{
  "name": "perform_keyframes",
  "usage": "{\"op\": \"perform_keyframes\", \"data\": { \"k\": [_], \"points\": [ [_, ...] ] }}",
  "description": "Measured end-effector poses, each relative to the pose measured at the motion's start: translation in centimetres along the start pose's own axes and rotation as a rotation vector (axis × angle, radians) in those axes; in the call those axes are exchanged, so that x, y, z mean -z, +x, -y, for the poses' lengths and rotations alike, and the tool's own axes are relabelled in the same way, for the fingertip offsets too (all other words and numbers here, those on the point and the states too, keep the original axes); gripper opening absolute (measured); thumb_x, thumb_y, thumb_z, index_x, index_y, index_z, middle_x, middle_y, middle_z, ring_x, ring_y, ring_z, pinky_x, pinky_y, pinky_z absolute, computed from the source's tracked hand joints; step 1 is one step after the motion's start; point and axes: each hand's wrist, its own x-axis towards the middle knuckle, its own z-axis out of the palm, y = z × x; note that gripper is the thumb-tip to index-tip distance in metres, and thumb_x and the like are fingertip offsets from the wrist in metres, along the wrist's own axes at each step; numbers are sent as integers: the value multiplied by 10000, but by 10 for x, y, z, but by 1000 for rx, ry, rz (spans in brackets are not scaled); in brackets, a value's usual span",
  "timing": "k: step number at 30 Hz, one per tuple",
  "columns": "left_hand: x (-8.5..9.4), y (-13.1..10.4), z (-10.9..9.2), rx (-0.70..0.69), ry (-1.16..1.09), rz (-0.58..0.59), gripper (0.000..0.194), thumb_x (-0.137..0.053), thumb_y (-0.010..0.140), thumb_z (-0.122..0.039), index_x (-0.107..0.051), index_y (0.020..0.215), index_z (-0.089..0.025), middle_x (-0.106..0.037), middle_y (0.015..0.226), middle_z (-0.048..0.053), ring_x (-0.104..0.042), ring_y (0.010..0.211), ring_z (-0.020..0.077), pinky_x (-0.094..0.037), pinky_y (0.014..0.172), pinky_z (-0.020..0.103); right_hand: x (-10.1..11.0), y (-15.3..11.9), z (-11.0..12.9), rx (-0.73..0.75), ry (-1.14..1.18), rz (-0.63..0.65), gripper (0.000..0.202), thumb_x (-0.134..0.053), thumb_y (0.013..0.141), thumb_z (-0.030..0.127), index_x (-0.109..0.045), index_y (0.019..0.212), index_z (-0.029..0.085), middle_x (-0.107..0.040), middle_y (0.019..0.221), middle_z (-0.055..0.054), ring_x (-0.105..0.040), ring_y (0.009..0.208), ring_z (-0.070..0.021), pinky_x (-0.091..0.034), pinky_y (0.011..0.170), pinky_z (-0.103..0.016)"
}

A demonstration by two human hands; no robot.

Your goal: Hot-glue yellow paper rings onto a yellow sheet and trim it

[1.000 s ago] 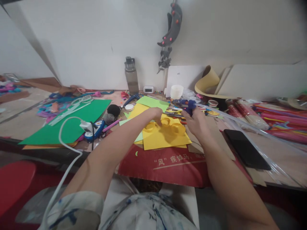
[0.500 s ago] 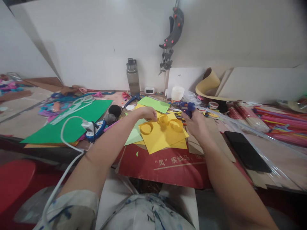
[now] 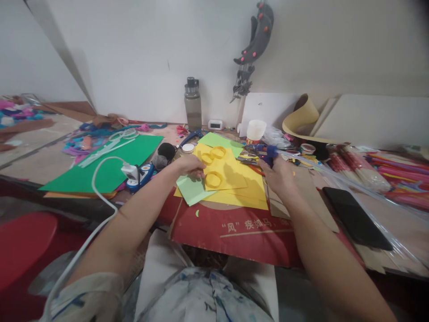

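My left hand (image 3: 191, 165) is closed in a pinch at the left edge of a yellow paper sheet (image 3: 231, 179). Several yellow paper rings (image 3: 213, 180) stand on that sheet. Another yellow sheet (image 3: 258, 197) lies beneath, and a pale green paper piece (image 3: 192, 190) is under the left fingers. Beyond them is a light green sheet (image 3: 223, 141). My right hand (image 3: 279, 172) is wrapped round a dark blue glue gun (image 3: 266, 154), partly hidden by the fingers. It points left, and a clear rod seems to run from its back.
A red board (image 3: 234, 237) lies under the papers. On the right are a black phone (image 3: 357, 218) and long clear rods (image 3: 398, 237). Left stand a blue power strip (image 3: 142, 176) with a white cord and a green sheet (image 3: 103, 165). A bottle (image 3: 193, 105) stands at the back.
The yellow sheet with the rings has turned and shifted left under my left hand, baring more of the yellow sheet below. My right hand still holds the glue gun. The view has shifted slightly.
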Motion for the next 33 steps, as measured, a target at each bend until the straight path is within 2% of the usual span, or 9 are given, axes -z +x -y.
{"op": "perform_keyframes", "data": {
  "k": [5, 8, 11, 13, 16, 21, 25, 29, 33],
  "points": [
    [4, -19, -8, -72, 531, -45, 457, -606, 866, -531, -640, 622, -147, -713, 655, 87, -627, 569, 155, -457, 606, 271, -1, -2, 1, -2, 2, 20, 322, -538, 889, 403, -639, 1103, 185, -717, 1136, -192, -653, 1073, -354, -498, 879, -460],
    [7, -28, -13, -381, 652, -160, 361, -677, 805, -515, -721, 864, -161, -735, 811, 65, -659, 742, 180, -454, 693, 268, -1, -4, 4, 6, 1, 28, 299, -540, 889, 400, -646, 1070, 187, -723, 1114, -178, -657, 1056, -343, -497, 880, -446],
    [0, -27, -10, -777, 631, -12, 527, -777, 728, -493, -681, 1178, -235, -669, 1222, 81, -616, 1095, 212, -452, 906, 286, -1, -5, 6, 34, 29, 53, 297, -536, 893, 399, -652, 1062, 184, -727, 1111, -165, -663, 1026, -325, -496, 882, -434],
    [-8, -23, -3, -871, 623, 65, 553, -805, 716, -471, -670, 1210, -262, -636, 1278, 79, -548, 1232, 236, -406, 1026, 322, -1, -6, 8, 54, 54, 64, 313, -538, 891, 399, -654, 1072, 172, -728, 1110, -164, -663, 1011, -316, -496, 880, -431],
    [-22, -17, 5, -836, 592, 41, 589, -849, 673, -394, -673, 1215, -245, -648, 1233, 79, -563, 1186, 245, -411, 1025, 336, -1, -7, 10, 64, 65, 68, 338, -542, 884, 401, -659, 1088, 159, -734, 1089, -164, -662, 980, -313, -498, 861, -431],
    [-46, -18, 6, -775, 568, -152, 572, -821, 701, -456, -680, 1179, -174, -665, 1109, 88, -583, 1075, 249, -447, 951, 350, -1, -11, 15, 32, -8, 114, 355, -544, 876, 390, -648, 1124, 159, -736, 1043, -166, -670, 924, -320, -496, 814, -423],
    [-65, -18, 3, -732, 579, -290, 571, -823, 700, -486, -690, 1134, -141, -678, 1088, 112, -581, 1071, 272, -448, 959, 375, 5, -16, 21, 80, -99, 191, 275, -550, 879, 387, -663, 1024, 182, -738, 969, -139, -669, 886, -297, -494, 772, -379],
    [-73, -15, 6, -718, 590, -342, 570, -811, 721, -525, -698, 1140, -157, -685, 1095, 115, -583, 1085, 281, -440, 970, 383, 18, -22, 29, 135, -213, 311, 239, -527, 907, 405, -650, 868, 204, -727, 906, -129, -662, 826, -277, -480, 715, -350],
    [-74, -11, 10, -758, 584, -368, 579, -792, 727, -586, -711, 1104, -154, -682, 1027, 103, -593, 1015, 263, -447, 917, 366, 25, -28, 38, 162, -377, 383, 251, -502, 937, 390, -655, 866, 203, -724, 886, -133, -673, 848, -280, -481, 741, -348]
  ]
}}
